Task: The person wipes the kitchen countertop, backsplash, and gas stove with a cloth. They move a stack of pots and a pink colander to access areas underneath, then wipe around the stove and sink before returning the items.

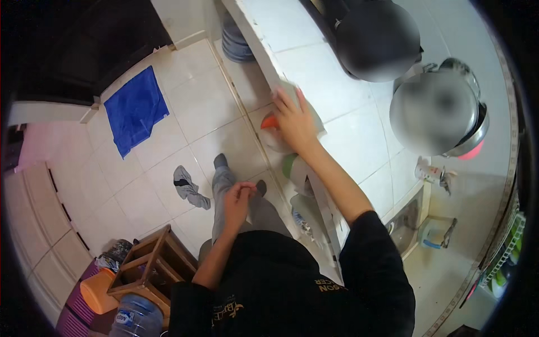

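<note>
My right hand [292, 122] presses down on a pale greyish cloth [318, 120] at the edge of the white tiled countertop [353, 109]. Its fingers are spread over the cloth and reach to the counter's rim. In front of my body, above my legs, my left hand [238, 204] hangs with its fingers loosely curled together. Nothing shows in it. Below the counter edge, partly hidden by my right hand, is a whitish rounded container with an orange part [269, 122]. A green-topped container [289, 165] stands nearby under the counter.
Pots with metal lids [433, 113] and a dark round item [378, 40] occupy the counter's far side. A sink [406, 219] lies to the right. On the floor are a blue cloth [137, 111] and a grey garment [189, 187]. Behind left stand a wooden stool [145, 269] and a water jug [137, 316].
</note>
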A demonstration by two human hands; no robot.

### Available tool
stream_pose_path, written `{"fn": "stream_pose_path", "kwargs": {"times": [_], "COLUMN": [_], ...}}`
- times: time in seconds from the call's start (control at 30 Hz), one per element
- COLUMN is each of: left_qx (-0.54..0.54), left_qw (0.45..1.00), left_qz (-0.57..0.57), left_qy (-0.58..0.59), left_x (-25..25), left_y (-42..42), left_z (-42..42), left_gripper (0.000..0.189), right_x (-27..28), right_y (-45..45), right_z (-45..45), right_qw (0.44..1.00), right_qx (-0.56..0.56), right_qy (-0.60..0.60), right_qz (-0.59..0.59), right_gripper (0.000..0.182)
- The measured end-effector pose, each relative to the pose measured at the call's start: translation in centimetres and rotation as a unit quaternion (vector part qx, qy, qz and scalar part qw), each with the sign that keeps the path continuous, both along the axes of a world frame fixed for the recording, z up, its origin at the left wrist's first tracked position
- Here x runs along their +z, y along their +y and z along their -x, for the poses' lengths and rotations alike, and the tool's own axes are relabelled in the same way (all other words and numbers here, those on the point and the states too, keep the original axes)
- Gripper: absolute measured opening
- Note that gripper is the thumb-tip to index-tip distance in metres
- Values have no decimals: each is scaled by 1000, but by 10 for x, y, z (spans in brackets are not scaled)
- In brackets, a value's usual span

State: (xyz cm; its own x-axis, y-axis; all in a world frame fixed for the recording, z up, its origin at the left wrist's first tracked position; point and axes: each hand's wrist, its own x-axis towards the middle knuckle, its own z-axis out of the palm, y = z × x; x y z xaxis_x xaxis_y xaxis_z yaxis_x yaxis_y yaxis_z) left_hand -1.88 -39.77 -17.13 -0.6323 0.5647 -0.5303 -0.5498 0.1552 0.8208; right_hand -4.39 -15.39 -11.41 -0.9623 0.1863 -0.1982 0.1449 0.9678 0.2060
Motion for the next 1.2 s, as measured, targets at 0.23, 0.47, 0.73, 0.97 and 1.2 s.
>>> {"fn": "stream_pose_path", "kwargs": {"times": [0.23, 0.47, 0.73, 0.97, 1.2], "left_qx": [-28, -32, -71, -124, -191], "left_qw": [1000, 998, 997, 992, 981], "left_qz": [9, 45, -18, -26, 4], "left_qy": [3, -21, 5, 19, -14], "left_x": [17, 3, 14, 16, 5], "left_y": [-2, -30, -28, 14, 55], "left_z": [-36, -68, -70, -17, 88], "left_gripper": [18, 22, 21, 21, 18], "right_x": [-64, -13, 17, 5, -4], "right_y": [-33, -105, -88, -76, -39], "right_z": [-49, -284, -306, -230, -65], "right_qw": [933, 928, 998, 992, 988], "right_qx": [94, 152, 13, -53, -105], "right_qy": [-145, -299, 9, 64, 116], "right_qz": [-316, -160, 53, 94, 5], "right_gripper": [51, 48, 36, 40, 48]}}
